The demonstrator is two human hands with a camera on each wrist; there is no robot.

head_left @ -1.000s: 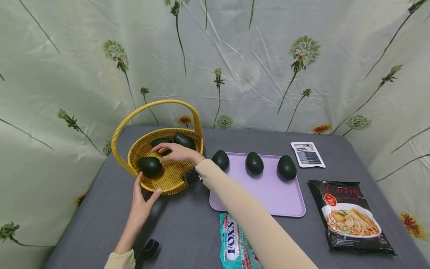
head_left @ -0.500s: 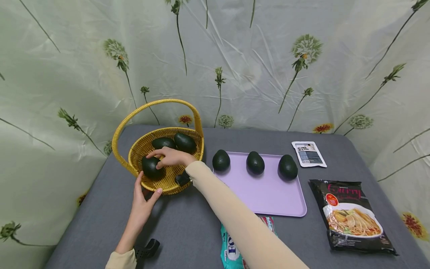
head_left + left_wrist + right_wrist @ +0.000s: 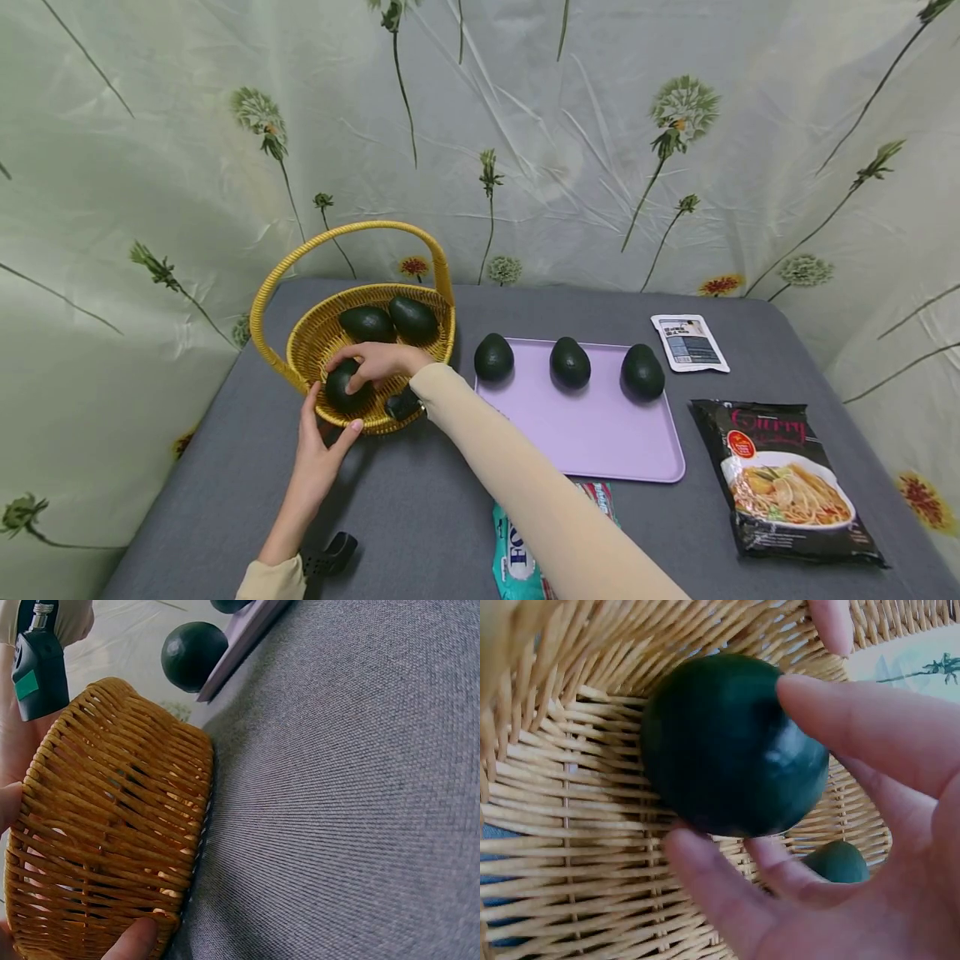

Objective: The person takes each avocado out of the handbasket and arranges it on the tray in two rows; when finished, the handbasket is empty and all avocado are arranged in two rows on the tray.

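In the head view, a yellow wicker basket [image 3: 306,330] with a tall hoop handle stands at the left of the table. My left hand [image 3: 313,457] holds its near left side, thumb and fingers spread along the wall. Inside the basket, my right hand [image 3: 384,362] grips a dark green avocado [image 3: 347,393]. The right wrist view shows thumb and fingertips around this avocado [image 3: 720,750], low over the woven bottom. Two more avocados, one at the left [image 3: 367,323] and one at the right [image 3: 413,320], lie against the basket's far side.
Right of the basket is a lilac tray [image 3: 600,442] with three avocados [image 3: 570,364] along its far edge. A teal Fox's candy bag [image 3: 513,554] lies partly under my right forearm. A black noodle packet [image 3: 787,483] and a small white packet [image 3: 690,343] lie farther right.
My right hand has come down onto the near avocado and curled round it. That avocado has shifted right and toward me within the basket. The left hand stays on the basket.
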